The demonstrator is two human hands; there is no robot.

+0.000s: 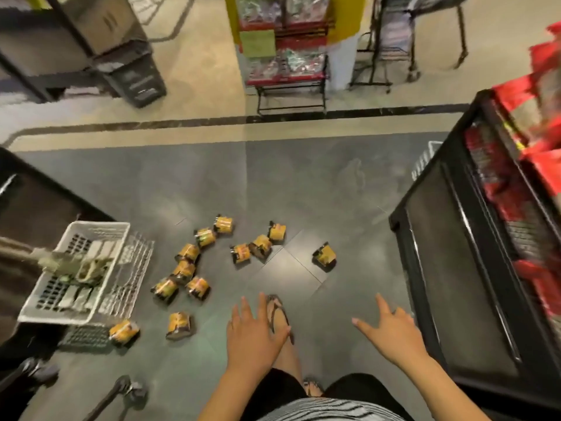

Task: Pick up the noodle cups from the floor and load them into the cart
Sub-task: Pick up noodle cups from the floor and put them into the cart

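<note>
Several yellow-and-black noodle cups [188, 253] lie scattered on the dark grey floor, most in a loose cluster ahead of me to the left. One cup [324, 256] lies apart to the right and another cup [124, 329] sits by the cart's base. The cart [133, 268] stands at the left, a wire frame with a white plastic basket [100, 232] in it. My left hand [253, 332] hangs open with spread fingers above my sandalled foot. My right hand [391, 329] is also open, held out beside the black shelf. Neither hand touches a cup.
A black shelf unit [455, 268] with red packets rises close on the right. A dark counter [36, 208] lies left behind the cart. Farther off stand a snack rack [288, 56], a wire stand [394, 41] and a dark cabinet [91, 41]. Cart wheels [133, 393] are at lower left.
</note>
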